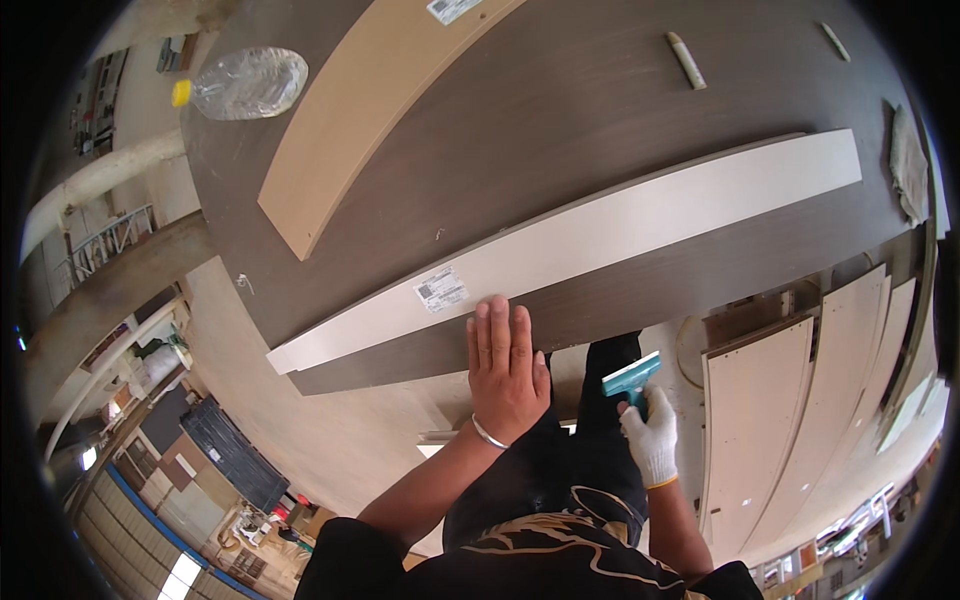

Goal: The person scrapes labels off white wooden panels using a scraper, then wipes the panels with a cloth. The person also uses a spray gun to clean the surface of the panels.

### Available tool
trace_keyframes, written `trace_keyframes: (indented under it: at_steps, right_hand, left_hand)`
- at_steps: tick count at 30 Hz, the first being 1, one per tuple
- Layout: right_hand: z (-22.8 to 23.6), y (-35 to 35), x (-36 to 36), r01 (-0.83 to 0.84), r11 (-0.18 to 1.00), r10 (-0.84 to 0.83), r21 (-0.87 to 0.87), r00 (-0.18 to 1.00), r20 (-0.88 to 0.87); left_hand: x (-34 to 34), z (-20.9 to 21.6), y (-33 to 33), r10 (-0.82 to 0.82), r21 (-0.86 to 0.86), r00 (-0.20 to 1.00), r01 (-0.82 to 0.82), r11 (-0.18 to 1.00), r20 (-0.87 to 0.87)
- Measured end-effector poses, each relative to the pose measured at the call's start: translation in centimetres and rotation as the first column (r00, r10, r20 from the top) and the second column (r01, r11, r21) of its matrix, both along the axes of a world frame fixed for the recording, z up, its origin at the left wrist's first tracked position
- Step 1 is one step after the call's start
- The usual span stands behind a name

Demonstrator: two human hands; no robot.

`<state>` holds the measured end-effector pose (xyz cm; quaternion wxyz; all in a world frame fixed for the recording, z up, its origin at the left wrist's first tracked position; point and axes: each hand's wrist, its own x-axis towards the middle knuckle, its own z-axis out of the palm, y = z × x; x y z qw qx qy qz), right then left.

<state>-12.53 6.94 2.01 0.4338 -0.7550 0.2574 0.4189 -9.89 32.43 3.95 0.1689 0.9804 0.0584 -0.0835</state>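
A long white board (640,225) lies slantwise on the dark brown tabletop (560,120), with a printed label (441,288) stuck on its left part. My left hand (507,375) is bare, with a silvery bangle at the wrist. Its fingers are stretched out, and the tips rest at the board's near edge, just right of the label. Off the table's near side, my right hand (652,440) wears a white knit glove. It is closed round the handle of a teal scraper (631,375), whose wide head points up and to the left.
Farther back lies a tan board (365,120) with its own label. A clear plastic bottle (250,84) with a yellow cap is at the far left. Two short sticks (686,60) and a grey cloth (908,165) lie on the right side. Several panels (755,430) lean at my right.
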Motion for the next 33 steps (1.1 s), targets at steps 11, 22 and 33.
trace_keyframes:
  at_steps: [11,22,33]
  right_hand:
    - [0.5,6.2,-2.6,-0.111,0.993,0.109,-0.028,0.991,-0.081]
    - [-2.6,8.0,-8.7,-0.046,0.984,0.009,0.174,0.978,0.208]
    - [0.5,10.4,-5.3,-0.029,0.999,0.031,0.027,0.998,-0.054]
  left_hand:
    - [-0.2,1.9,1.4,-0.092,-0.302,0.988,0.124,0.945,0.121]
    - [13.6,-0.9,-7.3,-0.643,-0.432,0.749,0.638,0.637,0.16]
    - [5.4,1.7,9.6,-0.071,-0.044,0.997,0.073,0.996,0.042]
